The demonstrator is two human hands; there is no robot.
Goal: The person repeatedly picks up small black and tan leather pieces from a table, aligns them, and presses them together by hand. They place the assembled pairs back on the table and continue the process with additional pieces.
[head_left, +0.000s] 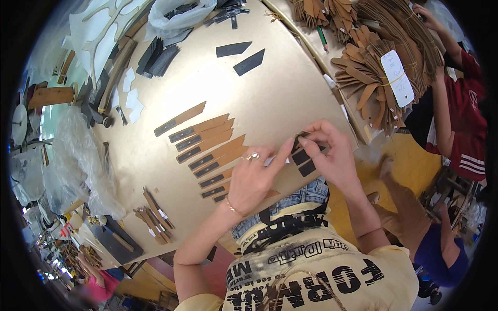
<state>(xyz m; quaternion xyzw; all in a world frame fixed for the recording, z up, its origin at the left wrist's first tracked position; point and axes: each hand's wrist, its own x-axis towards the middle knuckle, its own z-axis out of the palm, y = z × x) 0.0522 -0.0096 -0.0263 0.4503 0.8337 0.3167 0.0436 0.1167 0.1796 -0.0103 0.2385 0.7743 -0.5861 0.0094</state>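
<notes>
My left hand [255, 173], with rings on it, reaches to the table's near edge. Its index finger meets a small black piece [298, 140], and its other fingers curl under. A white sliver [280, 161] shows beside that finger. From the right, my right hand [332, 153] pinches the same black piece between thumb and fingers. Just below lie black rectangular patches [307, 168], partly covered by my right hand. Left of my left hand, several brown leather strips [207, 132] with black patches on their ends lie in a slanting row, the nearest ones partly hidden.
Two black cut pieces [249, 62] lie farther up the table [280, 98]. A stack of black pieces [157, 57] and a plastic bag [179, 18] sit beyond. Bundled brown strips [371, 78] fill the neighbouring table, where another person's arm [443, 103] reaches in. More strips [154, 215] lie lower left.
</notes>
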